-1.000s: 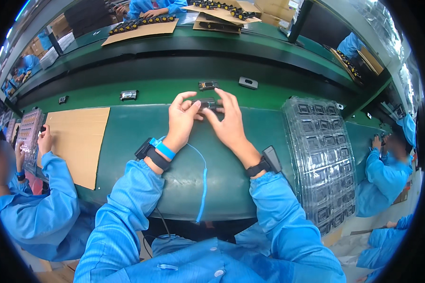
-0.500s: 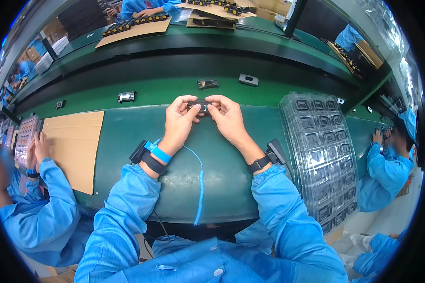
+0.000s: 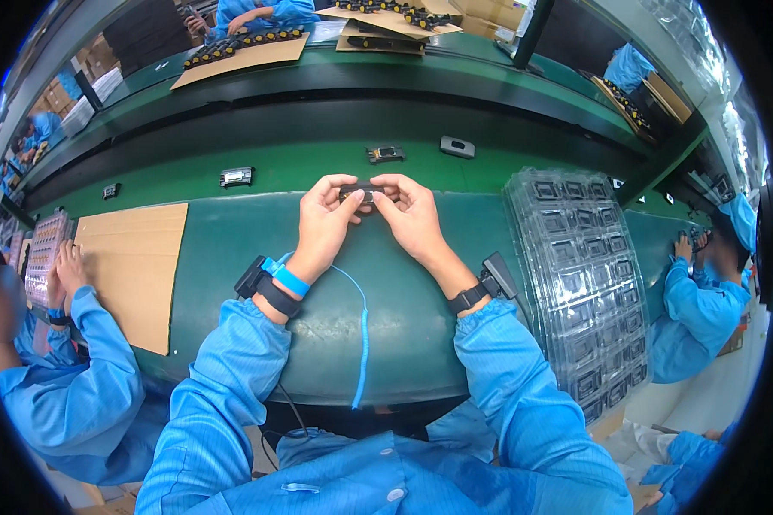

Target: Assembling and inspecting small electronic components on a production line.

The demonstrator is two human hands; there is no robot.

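Note:
A small black rectangular device housing (image 3: 362, 188) is held level between my two hands, over the far part of the green table mat. My left hand (image 3: 322, 219) pinches its left end with thumb and fingertips. Its right end is gripped the same way by my right hand (image 3: 415, 219). Both thumbs press on the near side, and the fingers cover much of the part. Just beyond lie an opened housing with its inner parts showing (image 3: 385, 154) and a grey closed one (image 3: 457, 147). A blue wrist strap (image 3: 292, 279) circles my left wrist, its cord (image 3: 365, 343) trailing toward me.
Stacked clear plastic trays (image 3: 580, 292) stand to the right, and a cardboard sheet (image 3: 137, 275) lies left. More housings (image 3: 237, 177) sit on the green conveyor belt (image 3: 305, 167). Co-workers in blue (image 3: 73, 386) sit on both sides. A shelf (image 3: 343, 81) runs across the back.
The housings on the belt have shifted slightly to the right. My hands stay almost in place, with the black housing tilted a little differently between them.

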